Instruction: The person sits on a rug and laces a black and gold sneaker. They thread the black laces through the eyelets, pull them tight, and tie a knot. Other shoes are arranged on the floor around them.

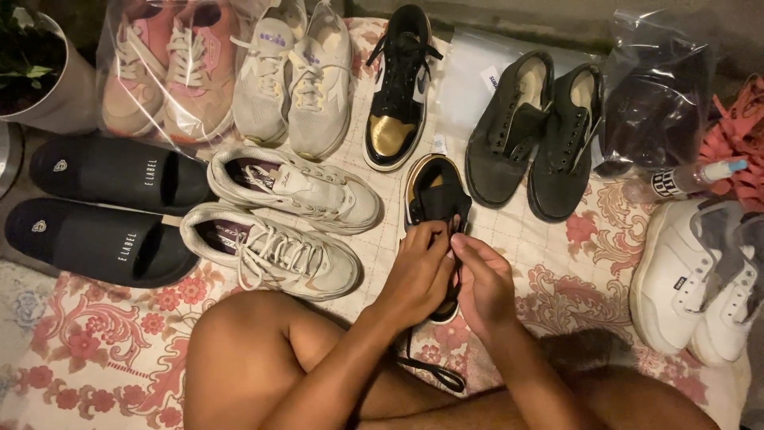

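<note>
A black and gold high-top sneaker lies on the flowered cloth in front of me, toe pointing away. My left hand grips its left side and pinches a black lace near the eyelets. My right hand is beside it, fingers closed on the same lace at the tongue. A loose end of the black lace trails down toward my crossed legs. The matching black and gold sneaker stands farther back.
Around me lie black slide sandals, grey-white trainers, white trainers, bagged pink trainers, black low shoes, a bagged dark item, a small spray bottle, white sneakers and a potted plant.
</note>
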